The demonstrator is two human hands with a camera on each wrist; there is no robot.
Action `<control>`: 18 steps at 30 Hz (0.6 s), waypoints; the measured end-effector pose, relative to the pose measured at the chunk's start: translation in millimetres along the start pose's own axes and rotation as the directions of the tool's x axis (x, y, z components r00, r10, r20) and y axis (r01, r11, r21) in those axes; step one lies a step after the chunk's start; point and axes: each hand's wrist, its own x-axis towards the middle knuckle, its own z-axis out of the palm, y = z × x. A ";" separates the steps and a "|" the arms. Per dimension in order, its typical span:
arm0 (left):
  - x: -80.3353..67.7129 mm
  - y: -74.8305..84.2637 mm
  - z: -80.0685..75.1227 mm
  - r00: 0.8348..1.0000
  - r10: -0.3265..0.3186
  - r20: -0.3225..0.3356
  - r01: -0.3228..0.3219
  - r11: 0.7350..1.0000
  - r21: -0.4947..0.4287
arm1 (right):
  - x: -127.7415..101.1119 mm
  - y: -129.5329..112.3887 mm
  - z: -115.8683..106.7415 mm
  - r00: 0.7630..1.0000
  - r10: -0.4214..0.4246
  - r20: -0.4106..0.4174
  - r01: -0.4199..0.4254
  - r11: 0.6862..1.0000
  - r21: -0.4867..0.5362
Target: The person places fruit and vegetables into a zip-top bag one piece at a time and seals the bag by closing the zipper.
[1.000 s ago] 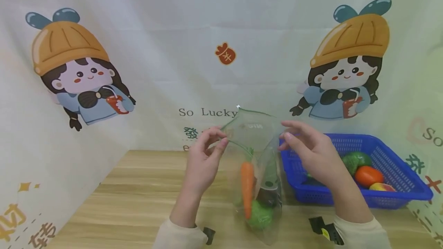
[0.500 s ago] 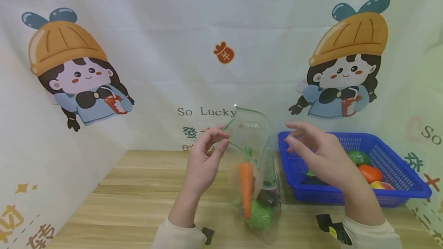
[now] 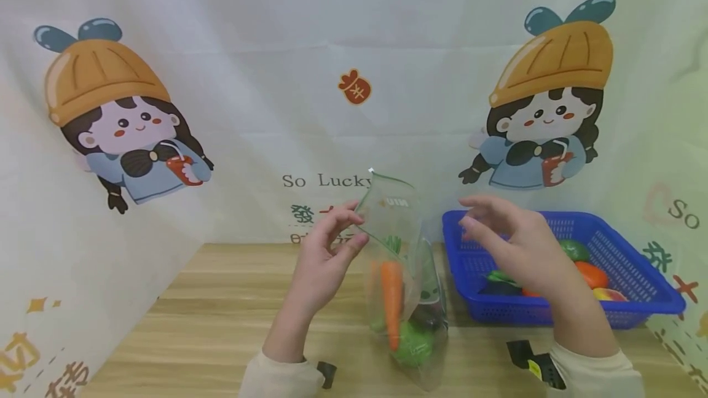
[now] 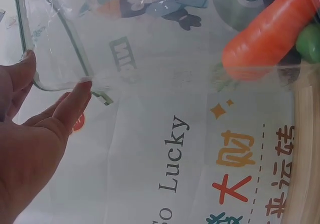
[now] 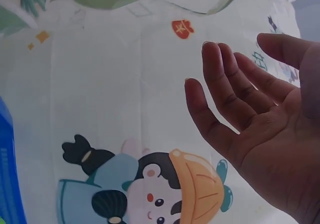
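Note:
A clear zip bag [image 3: 387, 217] with a green-edged mouth stands on the wooden table. Inside it are an orange carrot [image 3: 391, 306], a leafy green vegetable [image 3: 413, 346] and a dark item partly hidden. My left hand [image 3: 329, 257] holds the left side of the bag's mouth loosely between thumb and fingertips. In the left wrist view, the mouth's green edge [image 4: 75, 46] gapes beside the fingers. To the right of the bag, my right hand [image 3: 511, 241] hovers with fingers gently bent, holding nothing. Its palm and spread fingers [image 5: 215, 73] show in the right wrist view, apart from the bag.
A blue plastic basket [image 3: 481, 312] stands behind and below the right hand. It contains a red-orange tomato-like item [image 3: 592, 275], a green vegetable [image 3: 574, 250], a yellow-red fruit [image 3: 609, 294] and a dark eggplant-like item [image 3: 500, 285]. A printed cloth [image 3: 265, 91] hangs behind the table.
My right hand has left the bag's right side and drawn a little rightward. The mouth's right side has fallen inward. My left hand stays at the bag's left edge.

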 end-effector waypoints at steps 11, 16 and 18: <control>-0.4 -1.1 -1.8 0.999 -0.043 0.019 0.043 0.999 -0.005 | 77.9 54.3 -45.6 0.958 0.028 0.287 0.078 0.932 -0.354; -0.5 -0.4 -0.9 0.999 -0.018 0.032 0.019 1.000 -0.023 | 94.5 93.2 -59.3 0.866 0.185 0.465 0.078 0.868 -0.490; -1.1 -0.1 -1.0 0.999 -0.015 0.037 0.015 1.000 -0.024 | 94.7 107.9 -61.9 0.809 0.278 0.517 0.056 0.840 -0.539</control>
